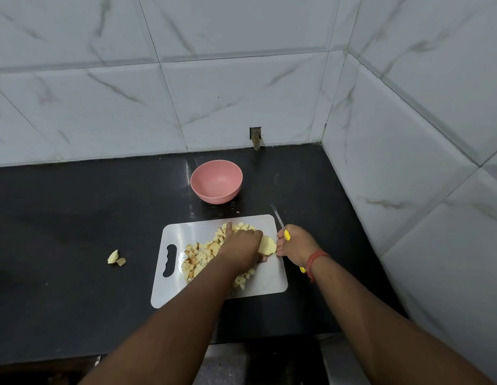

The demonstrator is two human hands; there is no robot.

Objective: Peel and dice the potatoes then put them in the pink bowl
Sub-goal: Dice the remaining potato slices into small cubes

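A: What's in the pink bowl (216, 181)?
B: Nothing that I can make out; it stands on the dark desk (75, 218) just behind the white cutting board (265, 282), near the tiled wall.
A: And the potatoes?
B: A heap of diced potato (198, 258) covers the board's middle. A larger peeled potato piece (266, 245) lies at the heap's right edge, between both hands.
A: The hands?
B: The left hand (240, 245) curls its grip over that piece. The right hand (296, 243) is closed round a yellow-handled knife (282, 228), blade pointing away.
A: Anything off the board?
B: Two potato scraps (116, 257) on the desk, well to the left.
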